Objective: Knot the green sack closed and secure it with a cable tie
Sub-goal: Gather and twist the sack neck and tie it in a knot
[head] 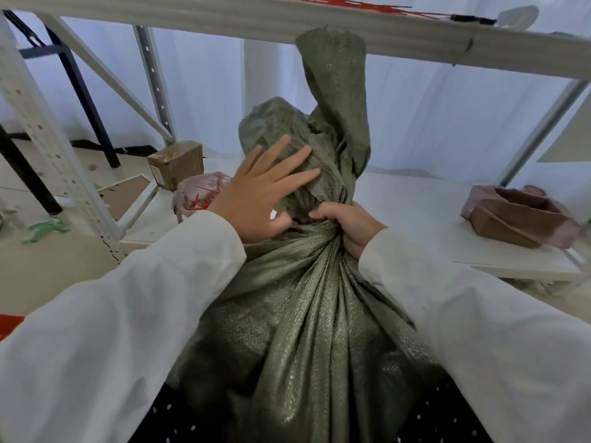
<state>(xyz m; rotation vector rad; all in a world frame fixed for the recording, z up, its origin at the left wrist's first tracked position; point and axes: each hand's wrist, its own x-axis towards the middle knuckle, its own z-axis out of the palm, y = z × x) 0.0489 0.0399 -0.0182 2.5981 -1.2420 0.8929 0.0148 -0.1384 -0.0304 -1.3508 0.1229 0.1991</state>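
**Sack neck gripped, loose top under the flat hand**

Closest to me I see both white sleeves (105,330) coming in from the bottom corners, with the green sack (303,330) standing between them, its body filling the lower middle of the view. Right hand (348,225) is fisted tight around the gathered neck of the sack — fingers fully curled, fabric bunched and pleated below the grip. Left hand (262,193) is spread flat, fingers splayed and straight, pressing on the crumpled loose top of the sack just above the fist; it grips nothing. A long tail of sack fabric sticks up past both hands to the upper shelf beam (192,17).

Behind the sack is the white lower shelf (431,219). On it at the right, a brown open box (518,215). Left of the hands, a clear bag with red cable ties (200,195) — beside it, further back, a taped cardboard box (177,163). White curtain (431,123) at the back.
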